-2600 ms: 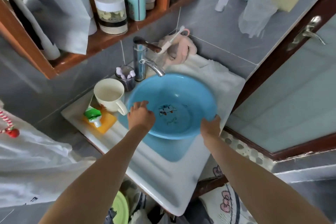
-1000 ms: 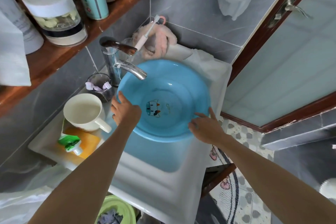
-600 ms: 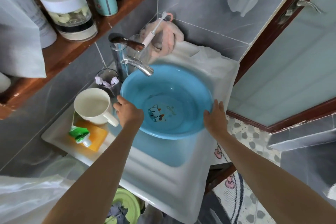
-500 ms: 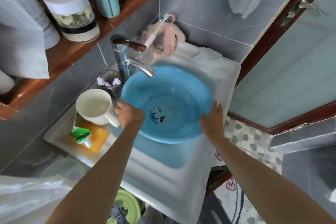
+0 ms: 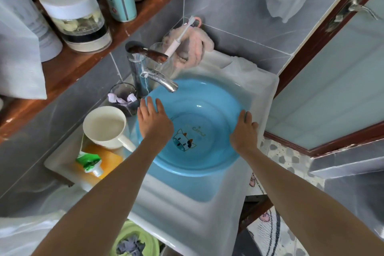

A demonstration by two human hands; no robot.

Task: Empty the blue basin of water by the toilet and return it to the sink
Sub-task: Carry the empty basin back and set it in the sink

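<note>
The blue basin (image 5: 207,110) sits in the white sink (image 5: 187,203), its far rim under the chrome faucet (image 5: 160,81). It looks empty, and a cartoon cow shows on its bottom. My left hand (image 5: 152,119) lies flat over the basin's left rim with the fingers stretched out and apart, gripping nothing. My right hand (image 5: 243,131) rests against the right rim with straight fingers, not curled around it.
A cream mug (image 5: 106,127), an orange sponge with a green-capped tube (image 5: 91,164) and a dark glass (image 5: 123,97) stand left of the basin. A wooden shelf (image 5: 68,64) with jars hangs above. A door (image 5: 332,68) is at the right, a green tub (image 5: 135,243) below.
The basin has settled lower into the sink under the faucet. My left hand has let go of the left rim and opened flat; my right hand stays flat at the right rim.
</note>
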